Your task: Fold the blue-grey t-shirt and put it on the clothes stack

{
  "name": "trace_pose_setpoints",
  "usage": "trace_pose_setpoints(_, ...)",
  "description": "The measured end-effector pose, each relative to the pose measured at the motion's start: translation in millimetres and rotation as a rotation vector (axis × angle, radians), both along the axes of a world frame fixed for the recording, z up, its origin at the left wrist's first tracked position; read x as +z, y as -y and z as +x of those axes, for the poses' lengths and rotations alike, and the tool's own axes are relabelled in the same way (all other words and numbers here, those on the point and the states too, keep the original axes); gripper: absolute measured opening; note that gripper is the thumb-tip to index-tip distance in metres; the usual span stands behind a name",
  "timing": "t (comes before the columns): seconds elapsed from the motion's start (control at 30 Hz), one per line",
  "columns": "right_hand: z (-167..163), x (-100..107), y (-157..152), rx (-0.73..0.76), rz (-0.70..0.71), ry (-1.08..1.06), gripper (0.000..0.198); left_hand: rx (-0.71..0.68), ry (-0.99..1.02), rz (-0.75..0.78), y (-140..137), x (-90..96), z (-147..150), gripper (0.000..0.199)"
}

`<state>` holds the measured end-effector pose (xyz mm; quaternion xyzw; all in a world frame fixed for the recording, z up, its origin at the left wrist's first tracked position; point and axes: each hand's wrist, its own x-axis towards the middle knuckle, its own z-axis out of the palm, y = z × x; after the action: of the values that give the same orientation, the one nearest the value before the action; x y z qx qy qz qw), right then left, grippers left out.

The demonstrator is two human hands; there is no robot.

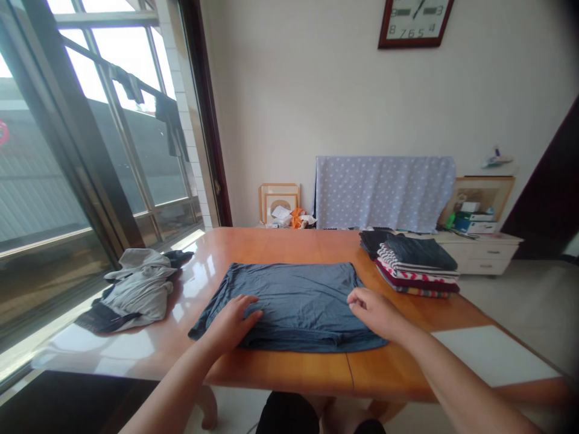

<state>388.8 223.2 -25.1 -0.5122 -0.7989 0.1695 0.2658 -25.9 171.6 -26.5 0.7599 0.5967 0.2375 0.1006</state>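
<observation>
The dark blue garment (298,301) lay spread flat on the glossy wooden surface (289,366), directly before the person, its near edge close to the front and wrinkles running across its middle. The left hand (234,319) was at its left part, fingers loose and thumb apart, clasping nothing; the right hand (373,310) was at its right side with fingers curled, though whether they pinched any cloth could not be told. Smoothing seemed the step in hand, probably best done with flat palms drawn gently outward from the middle, so that the thin fabric settled without bunching. The near edge looked uneven and called for straightening too. The heap of grey clothes (145,286) and the folded stack (418,271) lay apart from it, leaving working room
</observation>
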Motion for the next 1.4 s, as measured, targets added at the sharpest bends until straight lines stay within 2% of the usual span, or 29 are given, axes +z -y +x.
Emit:
trace_pose_setpoints(0.1,-20.5,3.3,26.0,0.073,0.003,-0.026,0.010,-0.052,0.098,-0.041,19.3,4.4,15.8,0.040)
trace_pose_setpoints(0.2,-36.9,2.8,46.0,0.100,0.009,0.020,0.006,-0.104,0.067,-0.048,32.7,1.8,27.1,0.031)
trace_pose_setpoints(0.33,-46.5,-2.6,59.4,0.089,0.025,0.101,0.012,-0.089,0.037,-0.006,36.3,-5.7,31.1,0.018)
trace_pose_setpoints(0.43,-48.0,-8.1,59.4,0.059,0.025,0.093,0.003,-0.088,0.047,0.010,33.1,-9.4,30.6,0.014)
trace_pose_setpoints(0.63,-49.3,-11.8,57.1,0.075,0.015,-0.015,0.012,-0.062,0.094,-0.001,32.4,-9.4,27.8,0.020)
trace_pose_setpoints(0.77,-49.2,-13.0,59.2,0.113,-0.003,-0.071,0.012,-0.100,0.125,-0.012,36.8,-6.6,25.6,0.013)
trace_pose_setpoints(0.87,-48.8,-14.3,59.2,0.105,-0.030,-0.092,0.012,-0.079,0.096,-0.020,37.7,-6.4,26.6,0.023)
trace_pose_setpoints(1.03,-46.7,-14.2,58.1,0.111,-0.067,-0.165,0.011,-0.063,0.076,0.022,34.7,-10.1,30.0,0.013)
trace_pose_setpoints(1.4,-46.2,-16.3,61.5,0.099,-0.076,-0.066,0.011,-0.143,0.234,-0.040,40.9,-4.1,24.4,0.012)
